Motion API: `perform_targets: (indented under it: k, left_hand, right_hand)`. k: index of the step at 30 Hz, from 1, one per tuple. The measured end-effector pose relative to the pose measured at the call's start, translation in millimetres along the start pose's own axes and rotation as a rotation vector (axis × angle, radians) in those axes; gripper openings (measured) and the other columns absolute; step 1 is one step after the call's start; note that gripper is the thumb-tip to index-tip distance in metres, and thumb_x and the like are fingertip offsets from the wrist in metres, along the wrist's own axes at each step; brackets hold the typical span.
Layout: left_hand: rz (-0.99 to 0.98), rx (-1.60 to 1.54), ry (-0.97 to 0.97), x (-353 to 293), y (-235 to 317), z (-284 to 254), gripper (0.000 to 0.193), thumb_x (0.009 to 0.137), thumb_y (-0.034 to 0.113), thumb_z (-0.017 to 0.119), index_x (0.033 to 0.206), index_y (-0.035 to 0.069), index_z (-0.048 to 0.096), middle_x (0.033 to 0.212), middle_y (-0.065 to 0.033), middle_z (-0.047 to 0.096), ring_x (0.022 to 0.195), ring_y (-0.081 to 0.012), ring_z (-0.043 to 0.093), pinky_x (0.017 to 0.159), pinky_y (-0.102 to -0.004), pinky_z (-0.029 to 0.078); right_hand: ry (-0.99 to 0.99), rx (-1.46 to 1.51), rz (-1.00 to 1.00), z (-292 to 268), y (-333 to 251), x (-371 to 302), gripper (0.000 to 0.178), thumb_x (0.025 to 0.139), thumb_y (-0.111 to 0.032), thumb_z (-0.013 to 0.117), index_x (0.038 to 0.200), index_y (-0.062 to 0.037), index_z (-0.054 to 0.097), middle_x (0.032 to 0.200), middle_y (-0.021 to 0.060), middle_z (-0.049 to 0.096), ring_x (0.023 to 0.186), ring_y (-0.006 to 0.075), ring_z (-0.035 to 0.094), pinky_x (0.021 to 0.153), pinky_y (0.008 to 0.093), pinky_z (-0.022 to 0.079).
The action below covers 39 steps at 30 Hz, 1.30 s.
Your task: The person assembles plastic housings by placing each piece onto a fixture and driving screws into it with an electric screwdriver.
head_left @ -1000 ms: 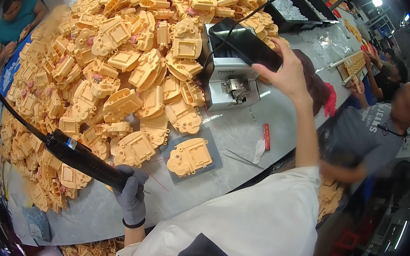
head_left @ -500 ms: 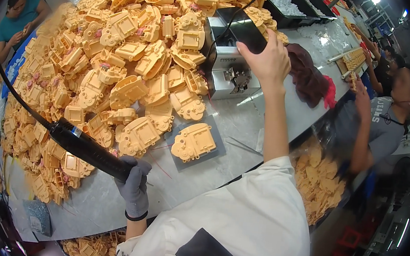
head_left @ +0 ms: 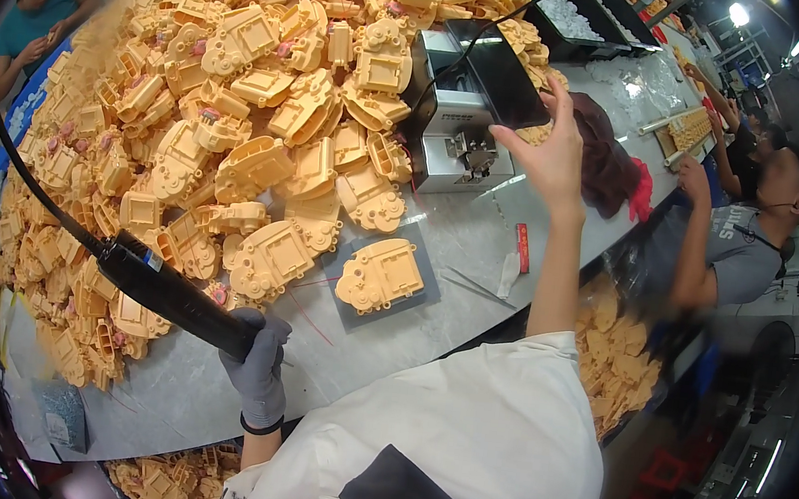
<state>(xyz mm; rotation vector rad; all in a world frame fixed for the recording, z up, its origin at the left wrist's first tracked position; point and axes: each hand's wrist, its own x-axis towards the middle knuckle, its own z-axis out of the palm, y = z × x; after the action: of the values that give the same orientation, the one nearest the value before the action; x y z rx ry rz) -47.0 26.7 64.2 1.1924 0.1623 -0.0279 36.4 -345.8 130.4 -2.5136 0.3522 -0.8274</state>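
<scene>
In its grey glove, my left hand (head_left: 257, 371) is wrapped round the end of a black corded electric screwdriver (head_left: 176, 294), held slantwise above the table's near left part. My bare right hand (head_left: 553, 163) is raised with thumb and fingers apart, holding nothing. It hovers just right of a small silver and black machine (head_left: 454, 148), apart from it, which looks like a screw feeder. In front of me a yellow plastic housing (head_left: 382, 277) lies flat on a dark grey pad (head_left: 350, 316). Neither hand touches it.
A big heap of similar yellow housings (head_left: 237, 125) covers the table's left and far side. Tweezers (head_left: 478, 287) and a small red item (head_left: 522, 248) lie right of the pad. Beyond are a dark cloth (head_left: 599, 154) and black trays (head_left: 562, 43). Co-workers sit left and right.
My right hand has come off the machine's black top and moved right, fingers spreading. The small red item, hidden before by my forearm, now shows. My left hand keeps its hold on the screwdriver.
</scene>
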Motion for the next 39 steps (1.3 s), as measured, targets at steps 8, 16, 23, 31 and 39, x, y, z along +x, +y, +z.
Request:
perform_targets:
  k: [8,16,23,31,39]
  left_hand:
    - [-0.044,0.03,0.025,-8.0,-2.5,2.2,0.022,0.073,0.002,0.059,0.094,0.005,0.052,0.071,-0.0104,0.06,0.056,-0.0104,0.051,0.045,-0.0184,0.033]
    - [-0.028,0.114,-0.007,0.8,-11.0,12.1,0.022,0.075,0.003,0.062,0.095,0.004,0.053,0.074,-0.01,0.061,0.056,-0.0084,0.05,0.047,-0.0185,0.036]
    - [-0.137,0.255,-0.084,-2.4,1.4,28.8,0.019,0.073,-0.003,0.061,0.09,0.002,0.055,0.072,-0.0031,0.059,0.059,-0.0066,0.051,0.052,-0.0193,0.04]
    - [-0.104,0.334,-0.125,-13.5,-10.0,25.2,0.014,0.074,-0.002,0.062,0.086,0.003,0.057,0.072,-0.002,0.058,0.061,-0.0064,0.052,0.055,-0.0196,0.042]
    - [-0.076,0.33,-0.104,-7.6,-12.4,17.1,0.017,0.074,-0.002,0.063,0.089,0.001,0.056,0.071,-0.0013,0.058,0.06,-0.0077,0.053,0.055,-0.0204,0.043]
  right_hand:
    - [0.178,-0.129,-0.024,22.8,-13.3,-7.9,0.083,0.061,-0.036,0.08,0.125,-0.0037,0.039,0.114,0.017,0.052,0.108,0.0324,0.048,0.094,0.0431,0.035]
    - [0.255,0.755,-0.292,-34.8,-67.5,-53.7,0.073,0.068,-0.036,0.076,0.121,-0.0013,0.041,0.109,0.019,0.054,0.102,0.0295,0.051,0.091,0.0425,0.039]
    - [-0.689,1.981,-0.426,-73.4,-180.6,-85.1,0.009,0.09,-0.013,0.05,0.083,-0.0072,0.047,0.089,0.0195,0.062,0.08,0.0311,0.055,0.068,0.0373,0.047]
    - [-0.329,2.198,-0.563,-49.1,-189.5,-129.8,0.031,0.096,-0.026,0.038,0.076,-0.0068,0.051,0.09,0.0199,0.059,0.067,0.0216,0.05,0.053,0.0283,0.045]
    - [-0.897,1.954,-0.657,-52.5,-155.7,-106.4,0.018,0.083,-0.008,0.055,0.096,-0.0073,0.042,0.08,0.0118,0.061,0.078,0.0283,0.06,0.071,0.0303,0.048]
